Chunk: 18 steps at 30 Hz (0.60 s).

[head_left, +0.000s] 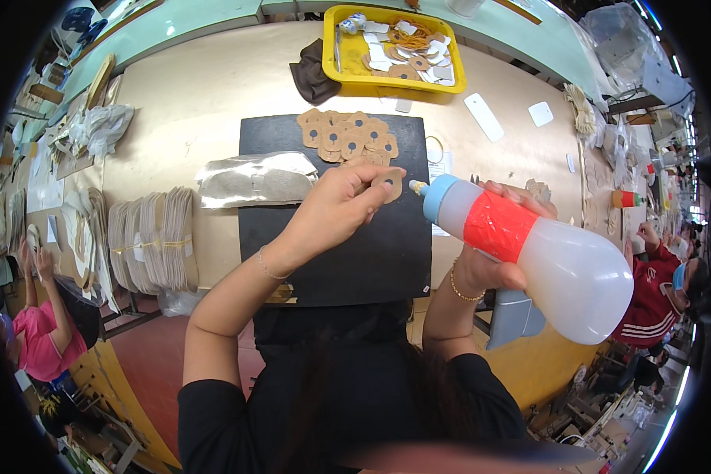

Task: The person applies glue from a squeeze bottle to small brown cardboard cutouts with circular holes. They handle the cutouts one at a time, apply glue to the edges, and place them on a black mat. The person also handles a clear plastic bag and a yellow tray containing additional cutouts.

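My left hand pinches a small tan piece with a dark round spot between thumb and fingers, above the black mat. In my right hand lies a translucent squeeze bottle, wrapped with a red band and topped by a light blue cap. Tilted sideways, the bottle points its narrow nozzle left at the tan piece, with a small gap between them. A loose pile of similar tan pieces lies at the mat's far edge.
Shiny clear film overlaps the mat's left side. At the back stands a yellow tray of cut pieces and rubber bands, beside a dark cloth. Bundled stacks sit left; white pieces lie right. Other people work on both sides.
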Each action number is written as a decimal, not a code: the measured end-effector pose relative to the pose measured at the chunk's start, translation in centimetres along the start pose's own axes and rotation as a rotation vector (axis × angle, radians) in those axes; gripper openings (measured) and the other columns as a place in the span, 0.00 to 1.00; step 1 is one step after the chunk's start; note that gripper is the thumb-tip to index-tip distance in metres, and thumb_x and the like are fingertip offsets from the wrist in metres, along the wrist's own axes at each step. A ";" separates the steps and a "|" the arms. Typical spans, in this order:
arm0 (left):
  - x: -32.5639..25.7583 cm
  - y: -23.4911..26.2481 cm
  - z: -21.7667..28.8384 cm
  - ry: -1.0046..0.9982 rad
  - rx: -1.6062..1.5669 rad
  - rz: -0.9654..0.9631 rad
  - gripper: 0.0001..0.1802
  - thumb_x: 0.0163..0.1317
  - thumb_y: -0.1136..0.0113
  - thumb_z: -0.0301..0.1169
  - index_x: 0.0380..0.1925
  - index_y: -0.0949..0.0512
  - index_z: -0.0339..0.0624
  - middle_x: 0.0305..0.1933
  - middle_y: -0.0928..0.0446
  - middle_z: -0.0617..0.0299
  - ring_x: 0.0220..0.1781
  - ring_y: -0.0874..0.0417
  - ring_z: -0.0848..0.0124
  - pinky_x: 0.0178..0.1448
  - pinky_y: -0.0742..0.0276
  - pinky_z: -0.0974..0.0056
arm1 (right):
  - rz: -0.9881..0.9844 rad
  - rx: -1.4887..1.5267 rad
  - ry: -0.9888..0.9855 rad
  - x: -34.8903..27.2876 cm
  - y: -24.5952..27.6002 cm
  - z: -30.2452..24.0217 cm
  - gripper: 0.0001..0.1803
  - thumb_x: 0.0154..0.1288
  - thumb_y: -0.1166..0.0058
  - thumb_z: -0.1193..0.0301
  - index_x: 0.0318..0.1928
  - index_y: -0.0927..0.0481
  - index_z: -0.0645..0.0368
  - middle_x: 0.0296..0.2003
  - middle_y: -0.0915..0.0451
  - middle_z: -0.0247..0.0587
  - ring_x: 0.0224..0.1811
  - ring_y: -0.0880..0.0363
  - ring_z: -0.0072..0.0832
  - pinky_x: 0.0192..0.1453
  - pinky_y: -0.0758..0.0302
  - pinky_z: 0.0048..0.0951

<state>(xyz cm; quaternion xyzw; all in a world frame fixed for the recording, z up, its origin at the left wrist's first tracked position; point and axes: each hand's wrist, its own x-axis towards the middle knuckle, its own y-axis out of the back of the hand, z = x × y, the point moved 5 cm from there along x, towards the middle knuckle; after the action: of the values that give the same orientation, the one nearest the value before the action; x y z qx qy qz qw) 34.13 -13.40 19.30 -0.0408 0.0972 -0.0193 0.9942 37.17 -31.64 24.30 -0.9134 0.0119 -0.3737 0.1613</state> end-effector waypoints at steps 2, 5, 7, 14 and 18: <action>0.1 -0.3 -0.2 -0.013 0.039 -0.038 0.11 0.64 0.45 0.33 0.36 0.21 0.37 0.18 0.31 0.69 0.19 0.30 0.82 0.22 0.36 0.75 | -0.026 -0.021 0.024 0.0 0.1 0.0 0.50 0.39 0.39 0.34 0.47 0.33 0.67 0.38 0.25 0.49 0.41 0.19 0.42 0.47 0.19 0.41; -0.3 -0.6 -0.7 0.111 0.075 -0.110 0.12 0.64 0.45 0.34 0.29 0.23 0.36 0.19 0.32 0.69 0.18 0.30 0.82 0.21 0.36 0.75 | -0.124 -0.074 0.025 -0.1 0.0 0.0 0.51 0.42 0.46 0.30 0.50 0.35 0.65 0.40 0.25 0.48 0.42 0.20 0.40 0.50 0.20 0.43; -0.4 -0.5 -0.6 0.141 0.120 -0.124 0.13 0.64 0.44 0.35 0.25 0.24 0.36 0.19 0.33 0.68 0.18 0.30 0.81 0.20 0.36 0.74 | -0.161 -0.095 0.015 -0.3 0.0 0.0 0.52 0.42 0.49 0.28 0.51 0.35 0.64 0.41 0.25 0.48 0.43 0.21 0.39 0.51 0.21 0.44; -0.3 -0.5 0.0 0.096 0.151 -0.156 0.15 0.62 0.42 0.35 0.22 0.26 0.36 0.24 0.32 0.65 0.19 0.29 0.80 0.21 0.35 0.73 | -0.231 -0.084 0.035 -0.1 0.0 -0.1 0.53 0.41 0.47 0.29 0.51 0.36 0.65 0.42 0.25 0.48 0.43 0.22 0.40 0.52 0.21 0.44; -0.4 -0.9 0.0 0.048 0.168 -0.178 0.15 0.62 0.42 0.34 0.20 0.27 0.36 0.27 0.31 0.64 0.20 0.30 0.80 0.24 0.34 0.73 | -0.228 -0.112 -0.031 -0.3 -0.4 0.3 0.53 0.41 0.48 0.28 0.51 0.36 0.65 0.41 0.25 0.48 0.42 0.22 0.40 0.52 0.21 0.45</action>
<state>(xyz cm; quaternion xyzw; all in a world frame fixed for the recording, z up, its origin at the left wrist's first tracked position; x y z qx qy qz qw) 33.66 -14.28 19.42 0.0349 0.1150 -0.1165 0.9859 37.11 -31.19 24.04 -0.9221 -0.0738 -0.3741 0.0664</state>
